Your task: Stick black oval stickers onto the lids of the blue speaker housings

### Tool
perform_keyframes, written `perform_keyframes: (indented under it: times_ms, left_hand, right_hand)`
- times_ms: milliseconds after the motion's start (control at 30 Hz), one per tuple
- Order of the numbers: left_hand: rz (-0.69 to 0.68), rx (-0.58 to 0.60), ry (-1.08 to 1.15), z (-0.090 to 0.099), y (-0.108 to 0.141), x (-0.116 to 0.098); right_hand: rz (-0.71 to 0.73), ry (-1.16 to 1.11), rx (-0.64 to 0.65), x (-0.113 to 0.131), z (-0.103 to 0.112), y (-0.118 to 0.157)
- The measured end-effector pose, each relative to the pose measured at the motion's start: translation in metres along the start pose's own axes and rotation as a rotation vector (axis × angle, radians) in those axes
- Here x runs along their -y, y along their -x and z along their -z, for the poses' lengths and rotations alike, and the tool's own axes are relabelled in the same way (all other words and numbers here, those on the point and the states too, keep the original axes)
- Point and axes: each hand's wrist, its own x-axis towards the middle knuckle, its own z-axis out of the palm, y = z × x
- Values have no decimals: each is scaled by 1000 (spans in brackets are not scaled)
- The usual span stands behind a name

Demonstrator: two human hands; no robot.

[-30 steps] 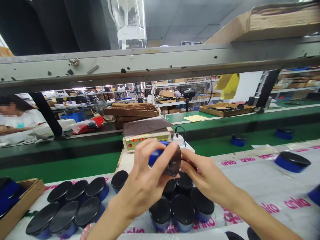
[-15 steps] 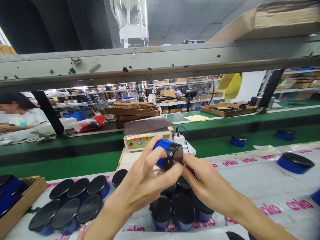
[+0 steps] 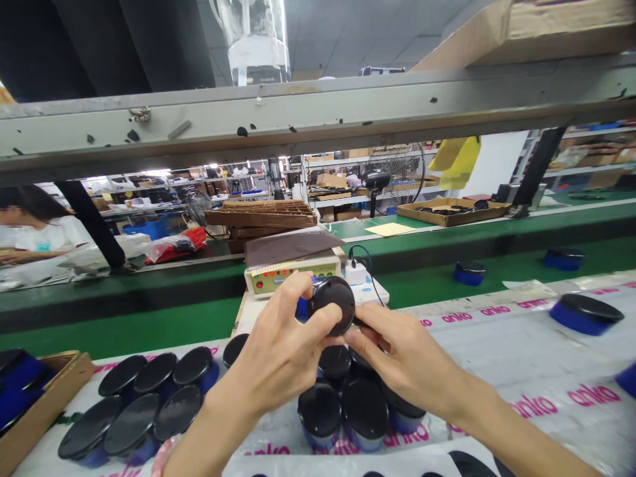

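Note:
Above the bench, my left hand [image 3: 278, 344] is wrapped round a blue cylindrical unit with a black end cap [image 3: 340, 295]. The thumb presses on the black face, which is turned towards me. Close at its right side, my right hand [image 3: 402, 344] is closed in a pinch. Something small and dark shows between those fingertips, touching or nearly touching the unit's edge; I cannot make out what it is. Below my hands stand several more blue units with black tops [image 3: 365, 407], packed together. Another group of black-topped units [image 3: 132, 421] stands to the left.
Behind my hands is a cream tester box [image 3: 268, 281] with red lights, beside a white plug adapter [image 3: 355, 273]. A cardboard tray [image 3: 59, 391] holds units at left. Loose units [image 3: 586, 313] lie at right, some on the green belt [image 3: 427, 281]. A metal shelf beam [image 3: 318, 122] crosses overhead.
My left hand has turned the blue unit so its black face points more towards me, and the thumb has moved onto that face. My right hand's pinch has shifted slightly left with it.

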Motion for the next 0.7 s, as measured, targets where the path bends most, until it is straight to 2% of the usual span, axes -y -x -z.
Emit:
perform_keyframes:
  times_ms: [167, 267, 333, 400, 500, 567, 633, 700]
  left_hand:
    - [-15, -80, 6, -3, 0, -1]
    - [-1, -157, 159, -5, -1, 1]
    - [97, -191, 368, -4, -2, 3]
    - [209, -127, 504, -1, -5, 2]
    - [273, 36, 488, 5, -10, -1]
    - [353, 62, 545, 9, -13, -1]
    - [515, -25, 653, 11, -14, 3]
    - [663, -192, 624, 11, -14, 7]
  right_hand:
    - [43, -30, -52, -4, 3, 1]
    - [109, -54, -62, -6, 7, 0]
    - [155, -72, -69, -8, 10, -1]
    - [187, -86, -44, -9, 11, -3]
    - [216, -19, 20, -7, 13, -3]
    - [229, 116, -12, -1, 15, -1]
    - [242, 251, -112, 6, 19, 4]
    - [215, 286, -212, 14, 24, 8]
